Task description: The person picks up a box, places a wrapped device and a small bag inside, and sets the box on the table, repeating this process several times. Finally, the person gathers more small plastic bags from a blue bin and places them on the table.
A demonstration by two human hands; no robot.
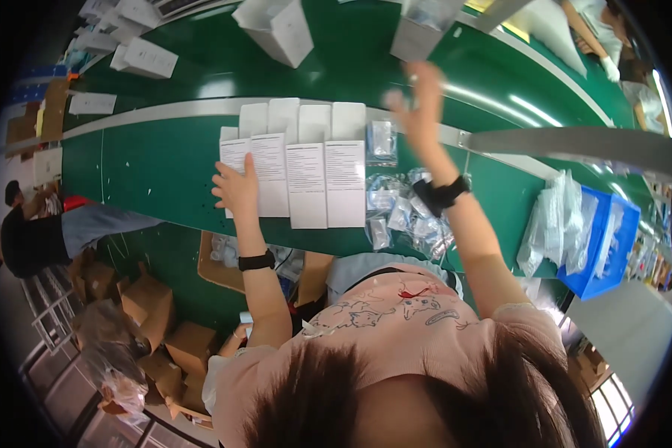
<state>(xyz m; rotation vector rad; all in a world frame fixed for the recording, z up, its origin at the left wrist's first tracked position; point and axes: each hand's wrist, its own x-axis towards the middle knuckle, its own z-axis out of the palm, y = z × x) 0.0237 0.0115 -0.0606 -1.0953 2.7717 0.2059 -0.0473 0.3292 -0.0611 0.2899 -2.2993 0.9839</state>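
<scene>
The left hand [237, 187], grip spread open, is over the leftmost white carton [235, 148] on the green tabletop [157, 168], whose long axis points away; the blurred right hand [420, 104], seemingly open, is farther, up-right.

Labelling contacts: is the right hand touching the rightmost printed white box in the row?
Apart. The head view shows a plain gap between the right hand and the rightmost printed white box.

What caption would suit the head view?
Left hand at white boxes, blurred right hand extended beyond bagged items on a green table.
</scene>
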